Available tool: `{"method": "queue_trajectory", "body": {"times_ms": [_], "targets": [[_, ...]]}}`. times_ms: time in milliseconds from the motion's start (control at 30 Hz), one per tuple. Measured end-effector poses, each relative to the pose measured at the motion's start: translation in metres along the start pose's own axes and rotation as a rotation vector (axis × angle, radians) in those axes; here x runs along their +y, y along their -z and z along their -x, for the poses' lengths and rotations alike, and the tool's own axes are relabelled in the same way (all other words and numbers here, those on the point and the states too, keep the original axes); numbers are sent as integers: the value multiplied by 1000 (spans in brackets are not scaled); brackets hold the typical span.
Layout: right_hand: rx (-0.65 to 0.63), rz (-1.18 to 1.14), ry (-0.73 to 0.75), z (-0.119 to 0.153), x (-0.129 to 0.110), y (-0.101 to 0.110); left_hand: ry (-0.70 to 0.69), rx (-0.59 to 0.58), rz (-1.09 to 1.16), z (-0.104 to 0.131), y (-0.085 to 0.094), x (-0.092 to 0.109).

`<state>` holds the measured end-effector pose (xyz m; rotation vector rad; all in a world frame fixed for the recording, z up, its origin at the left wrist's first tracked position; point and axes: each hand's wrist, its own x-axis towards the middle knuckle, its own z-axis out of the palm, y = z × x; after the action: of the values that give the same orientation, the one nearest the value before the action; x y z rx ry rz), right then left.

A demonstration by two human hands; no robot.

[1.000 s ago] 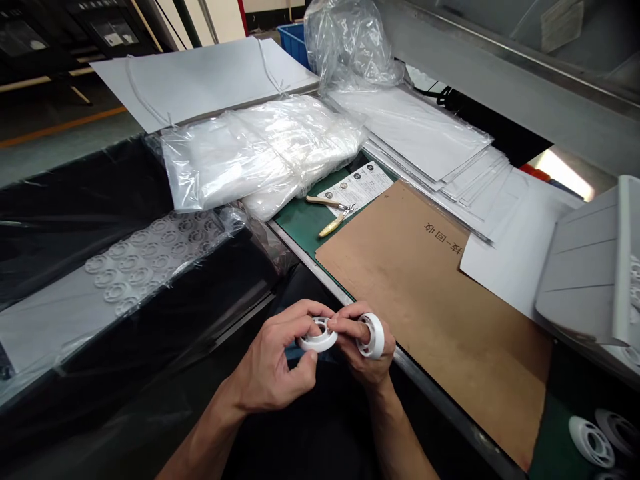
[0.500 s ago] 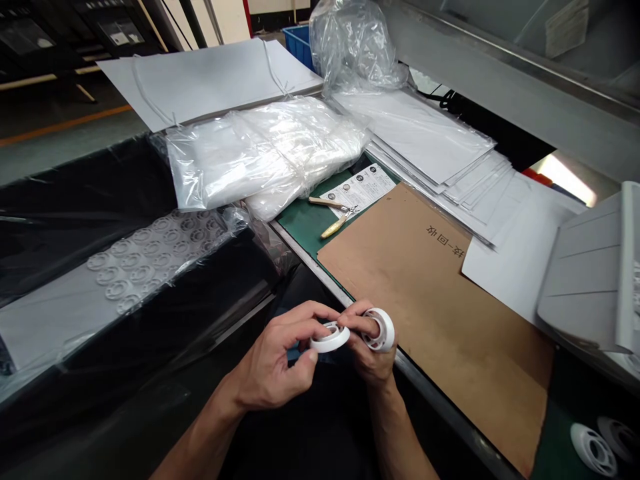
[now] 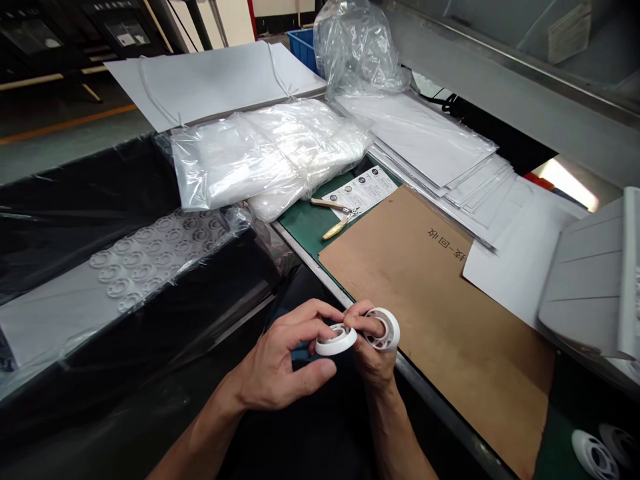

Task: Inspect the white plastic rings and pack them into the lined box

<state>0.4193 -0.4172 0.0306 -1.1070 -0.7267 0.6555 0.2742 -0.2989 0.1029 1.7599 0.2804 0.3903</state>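
Your left hand (image 3: pixel 280 357) is reaching two fingers to a white ring (image 3: pixel 337 347), its index tip dipping into the opening; its thumb is standing clear, so whether it is gripping cannot be told. Your right hand (image 3: pixel 375 363) is closing its fingertips on that ring's far edge, seemingly steadying it, just above your lap. A second ring (image 3: pixel 394 331) is hanging around a right-hand finger, apparently leaving those fingertips usable. Loose rings (image 3: pixel 595 455) are lying at the lower right, near the cardboard sheet (image 3: pixel 440 320), which is perhaps protecting the bench. Leftward, more rings are sitting in rows inside a plastic-lined box (image 3: pixel 50 303), probably to stop rubbing. Beyond, hand snips (image 3: pixel 337 227) are resting open within reach, partly over a printed sheet (image 3: pixel 371 187).
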Motion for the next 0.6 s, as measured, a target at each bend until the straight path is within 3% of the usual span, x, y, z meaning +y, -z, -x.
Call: {"method": "queue_trajectory", "body": {"times_ms": [600], "targets": [[-80, -169, 21, 5, 10, 3, -59, -148, 88, 2, 10, -6]]}}
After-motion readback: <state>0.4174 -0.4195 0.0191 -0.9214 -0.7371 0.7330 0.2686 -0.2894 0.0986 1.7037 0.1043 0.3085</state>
